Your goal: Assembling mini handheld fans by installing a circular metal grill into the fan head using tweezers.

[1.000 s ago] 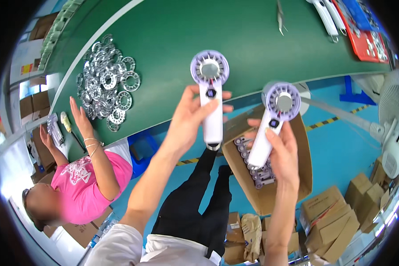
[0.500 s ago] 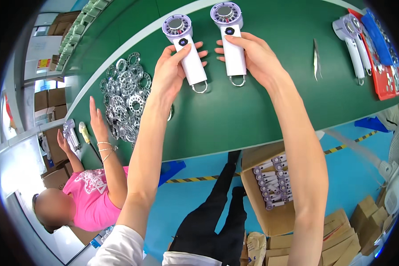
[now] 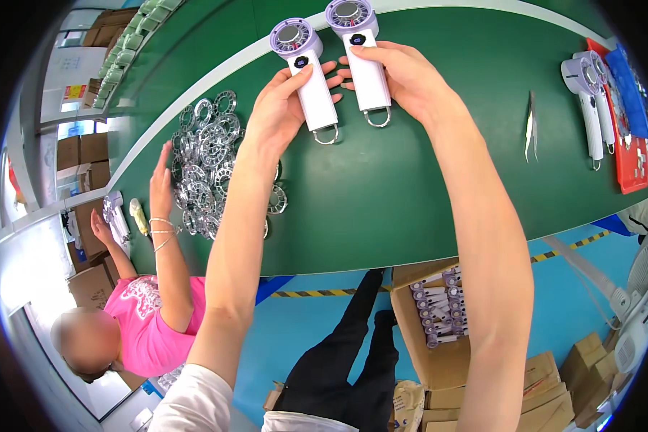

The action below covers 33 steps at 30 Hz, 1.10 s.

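Two white handheld fans with light purple heads are held up side by side over the green table, heads pointing to the far side. My left hand (image 3: 275,108) is closed round the left fan (image 3: 317,97), its thumb near the dark round display. The right fan (image 3: 371,83) sits in my right hand (image 3: 414,81), with that thumb also beside its display. Each fan has a metal loop at its lower end. Their heads nearly touch, and the right one sits slightly farther away. Fingertips of both hands show in the gap between the handles.
Shiny ring-shaped parts (image 3: 212,155) lie piled to the left. Tweezers (image 3: 531,133) rest on the right, near two more fans (image 3: 589,93) and a red tray (image 3: 628,171). Below the table edge stands a cardboard box (image 3: 428,363) of fans. A co-worker in pink (image 3: 158,306) works at left.
The two fans have come closer together, the right one moving left. The view has shifted a little, so the table items sit lower. The co-worker's near hand has moved slightly.
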Each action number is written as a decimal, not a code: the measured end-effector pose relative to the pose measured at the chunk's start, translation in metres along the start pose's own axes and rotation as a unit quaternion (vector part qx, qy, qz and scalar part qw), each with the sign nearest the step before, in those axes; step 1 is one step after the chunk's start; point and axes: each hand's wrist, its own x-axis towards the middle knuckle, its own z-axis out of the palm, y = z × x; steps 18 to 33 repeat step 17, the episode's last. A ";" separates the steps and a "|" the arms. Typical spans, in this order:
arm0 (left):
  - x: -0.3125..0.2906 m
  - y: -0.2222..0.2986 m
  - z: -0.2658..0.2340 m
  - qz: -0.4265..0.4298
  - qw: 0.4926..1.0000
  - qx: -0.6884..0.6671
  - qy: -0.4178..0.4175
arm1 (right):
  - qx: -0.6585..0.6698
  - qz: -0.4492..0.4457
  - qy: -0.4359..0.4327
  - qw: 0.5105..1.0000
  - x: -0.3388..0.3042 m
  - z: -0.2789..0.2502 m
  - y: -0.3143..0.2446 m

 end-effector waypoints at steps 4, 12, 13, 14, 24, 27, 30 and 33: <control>0.004 0.003 -0.002 -0.002 1.000 0.010 -0.007 | -0.005 0.001 0.010 1.000 0.001 0.003 0.000; 0.006 0.002 0.001 -0.004 1.000 0.030 -0.004 | -0.018 0.004 0.023 1.000 -0.004 0.006 -0.002; 0.006 0.003 0.004 -0.006 0.999 0.035 0.001 | -0.026 -0.001 0.026 0.999 -0.007 0.006 -0.004; 0.005 0.003 0.008 -0.004 0.999 0.052 0.005 | -0.035 -0.003 0.030 0.999 -0.010 0.006 -0.005; 0.009 -0.005 0.009 0.006 0.997 0.070 0.007 | -0.081 -0.009 0.040 0.996 -0.015 0.006 -0.007; 0.009 -0.005 0.009 0.006 0.997 0.070 0.007 | -0.081 -0.009 0.040 0.996 -0.015 0.006 -0.007; 0.009 -0.005 0.009 0.006 0.997 0.070 0.007 | -0.081 -0.009 0.040 0.996 -0.015 0.006 -0.007; 0.009 -0.005 0.009 0.006 0.997 0.070 0.007 | -0.081 -0.009 0.040 0.996 -0.015 0.006 -0.007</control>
